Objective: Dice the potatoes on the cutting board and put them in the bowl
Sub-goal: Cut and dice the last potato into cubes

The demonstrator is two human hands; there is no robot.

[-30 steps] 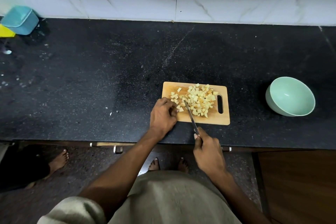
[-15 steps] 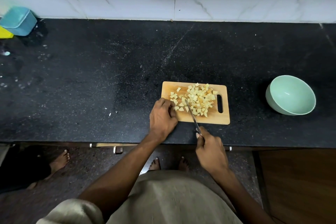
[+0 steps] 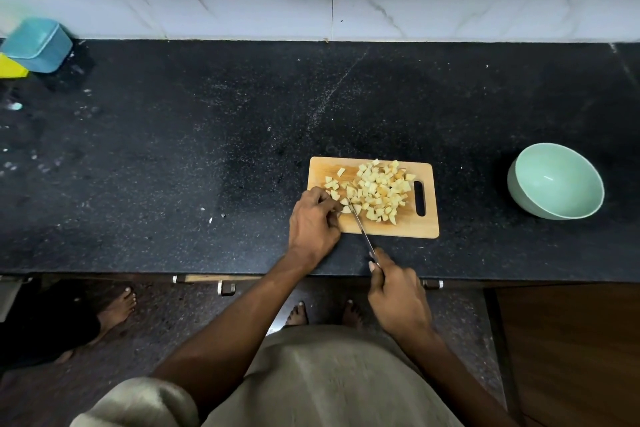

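**Potato dicing at the counter's front edge**

Left hand: fingers curled down on a potato piece at the board's front-left part, pinning it beside the blade. Wrist lay over the board's left edge.

Right hand: fingers clenched round the knife handle, forefinger laid along its top. The hand sat at the counter's front edge; the blade slanted up-left onto the board, tip among the pieces next to the left fingertips.

Dice: a loose heap of pale yellow cubes across the board's middle and right, a few strays toward its rear-left corner.

Board: wooden, handle slot at the right, near the front edge of the black counter.

Bowl: pale green, well right of the board, holding nothing visible.

Blue box: rear-left corner, against the wall.
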